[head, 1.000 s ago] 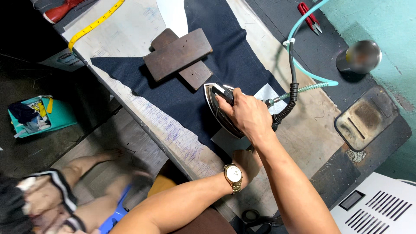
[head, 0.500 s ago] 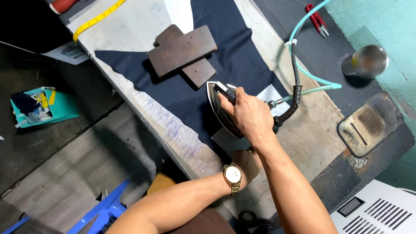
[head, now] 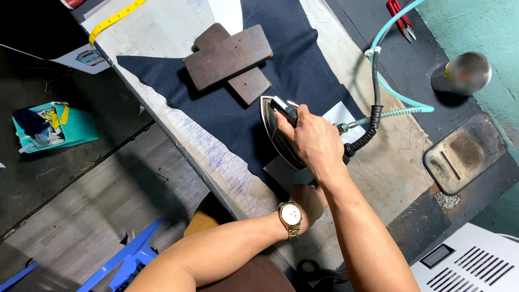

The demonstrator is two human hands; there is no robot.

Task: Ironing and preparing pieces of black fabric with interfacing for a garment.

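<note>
Grey floorboards run along the left of the view, with a teal box (head: 54, 128) of scraps at 9 o'clock and a white card with a red patch (head: 86, 57) lying at the worktop's (head: 389, 173) dark edge near 10 o'clock. On the padded worktop lies a navy fabric panel (head: 303, 70), weighted at 12 o'clock by two crossed wooden blocks (head: 230, 59). I see my right hand (head: 313, 138) clenched around the handle of a steam iron (head: 278, 135) at centre, its sole flat on the fabric's near end. My left hand (head: 308, 201), wearing a gold watch (head: 290, 216), presses on the cloth just below the iron at 6 o'clock; whether its grip pinches anything I cannot tell. A black hose and teal tube (head: 386, 92) loop off toward 2 o'clock, beside a metal cup (head: 465, 73). A yellow tape measure (head: 111, 20) lies at 11 o'clock. Since half a second ago, the iron has barely shifted; the view has drifted slightly.
</note>
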